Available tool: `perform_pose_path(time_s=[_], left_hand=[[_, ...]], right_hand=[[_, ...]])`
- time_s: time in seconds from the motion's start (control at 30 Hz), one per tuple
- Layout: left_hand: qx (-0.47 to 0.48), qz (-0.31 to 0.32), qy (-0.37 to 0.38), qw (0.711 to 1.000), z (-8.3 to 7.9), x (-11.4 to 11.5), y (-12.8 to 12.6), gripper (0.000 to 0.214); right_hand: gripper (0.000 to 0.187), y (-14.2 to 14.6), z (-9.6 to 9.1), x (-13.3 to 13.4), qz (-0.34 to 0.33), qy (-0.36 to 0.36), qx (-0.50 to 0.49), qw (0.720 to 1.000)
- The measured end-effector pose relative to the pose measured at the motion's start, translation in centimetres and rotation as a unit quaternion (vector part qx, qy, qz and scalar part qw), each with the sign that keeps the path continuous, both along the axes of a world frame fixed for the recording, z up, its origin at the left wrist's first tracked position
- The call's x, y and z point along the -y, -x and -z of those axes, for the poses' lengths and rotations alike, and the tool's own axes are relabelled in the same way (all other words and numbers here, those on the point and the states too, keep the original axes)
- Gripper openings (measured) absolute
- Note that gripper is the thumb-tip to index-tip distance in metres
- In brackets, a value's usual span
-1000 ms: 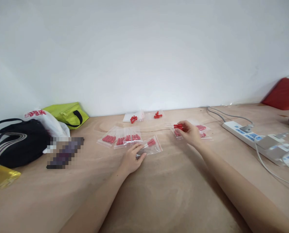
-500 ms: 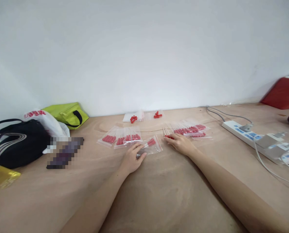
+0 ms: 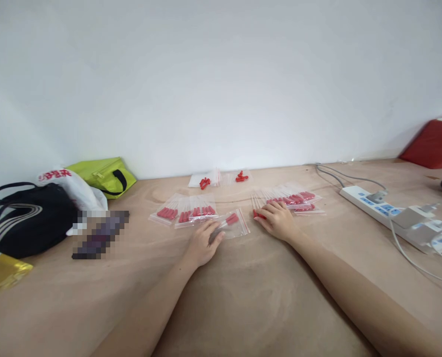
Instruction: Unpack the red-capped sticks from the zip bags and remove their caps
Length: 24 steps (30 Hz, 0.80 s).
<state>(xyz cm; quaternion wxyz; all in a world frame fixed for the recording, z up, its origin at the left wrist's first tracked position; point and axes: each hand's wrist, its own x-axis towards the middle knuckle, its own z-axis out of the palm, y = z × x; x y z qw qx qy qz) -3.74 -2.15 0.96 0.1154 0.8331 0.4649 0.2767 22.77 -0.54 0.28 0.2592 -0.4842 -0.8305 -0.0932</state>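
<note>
Near the middle of the table, my left hand point(image 3: 203, 244) grips the left end of a clear zip bag point(image 3: 242, 225). Inside that bag lies a thin tool with a red handle point(image 3: 232, 218); its exact kind is too small to tell. My right hand point(image 3: 278, 221) rests at the left end of the right-hand group, with fingers curled over loose red-handled tools point(image 3: 258, 214). Their thin shafts point toward the wall. Beside it lie overlapping bags of red-handled tools point(image 3: 297, 199). Further filled bags point(image 3: 202, 210) lie just beyond my left hand.
Small red pieces point(image 3: 204, 183) sit on bags by the wall, with more red pieces point(image 3: 241, 176) beside them. A white power strip point(image 3: 369, 202) with cables is on the right. Leftward are a black bag point(image 3: 38, 218), a lime-green bag point(image 3: 98, 173) and a blurred dark object point(image 3: 101, 235).
My right hand has shifted slightly right, its fingers lying lower over the red handles. My left hand and its bag have stayed nearly in place.
</note>
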Motion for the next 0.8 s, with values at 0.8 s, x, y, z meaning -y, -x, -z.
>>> perform_pose_path(time_s=[0.8], left_hand=[[-0.005,0.07,0.035,0.997,-0.8,0.5,-0.3,0.037]], right_hand=[[0.02,4.1,-0.2,0.9,-0.056,0.163,-0.114,0.978]])
